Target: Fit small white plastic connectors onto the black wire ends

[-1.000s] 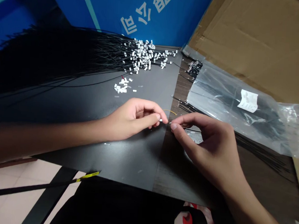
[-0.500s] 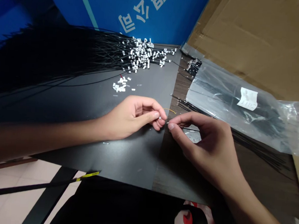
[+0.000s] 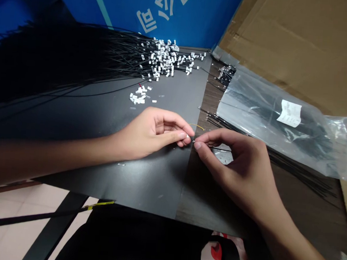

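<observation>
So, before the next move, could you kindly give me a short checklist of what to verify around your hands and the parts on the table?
1. The left hand pinches the small white connector: ok.
2. The right hand pinches the thin black wire: ok.
3. The wire's metal tip is seated in the connector: cannot tell, too small to see.
4. The yellow wire is free of the connector: cannot tell.
5. The heap of white connectors lies apart from both hands: ok.
</observation>
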### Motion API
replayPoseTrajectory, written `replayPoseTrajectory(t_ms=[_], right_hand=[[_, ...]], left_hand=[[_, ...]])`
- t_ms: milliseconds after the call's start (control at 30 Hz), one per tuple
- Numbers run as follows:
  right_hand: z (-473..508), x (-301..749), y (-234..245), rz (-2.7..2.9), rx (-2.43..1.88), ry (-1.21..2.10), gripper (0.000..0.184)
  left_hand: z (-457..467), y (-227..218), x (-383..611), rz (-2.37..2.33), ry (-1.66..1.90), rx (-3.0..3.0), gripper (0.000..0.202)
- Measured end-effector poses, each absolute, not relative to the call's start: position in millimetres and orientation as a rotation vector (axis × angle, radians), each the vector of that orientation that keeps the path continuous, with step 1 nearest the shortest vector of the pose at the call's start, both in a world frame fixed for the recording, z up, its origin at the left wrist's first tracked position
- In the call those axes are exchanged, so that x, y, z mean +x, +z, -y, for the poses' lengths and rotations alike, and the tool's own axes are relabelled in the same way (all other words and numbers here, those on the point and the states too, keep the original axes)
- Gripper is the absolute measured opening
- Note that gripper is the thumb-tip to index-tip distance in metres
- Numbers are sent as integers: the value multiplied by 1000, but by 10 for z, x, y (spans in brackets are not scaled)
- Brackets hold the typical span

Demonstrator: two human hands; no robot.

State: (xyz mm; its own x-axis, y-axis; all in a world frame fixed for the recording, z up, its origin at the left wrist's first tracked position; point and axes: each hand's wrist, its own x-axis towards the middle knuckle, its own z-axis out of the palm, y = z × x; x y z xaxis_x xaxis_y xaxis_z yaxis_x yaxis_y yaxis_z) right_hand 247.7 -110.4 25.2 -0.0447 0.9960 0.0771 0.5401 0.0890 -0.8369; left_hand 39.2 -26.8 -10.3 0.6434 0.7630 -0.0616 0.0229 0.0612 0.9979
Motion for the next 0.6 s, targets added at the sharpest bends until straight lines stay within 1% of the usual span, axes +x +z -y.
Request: replayPoseTrajectory(t_ms=[300,467,600], right_hand=[[1109,2472,223,1691,-1551,804,9],[1112,2464,234,1689,-1555,810,9],[1120,2467,248,1697,-1566,807,9]], left_hand=[[282,-103,399,-680,707,1399,20],[292,-101,403,-686,692,1381,10],[298,-122,397,-705,675,1370,11]])
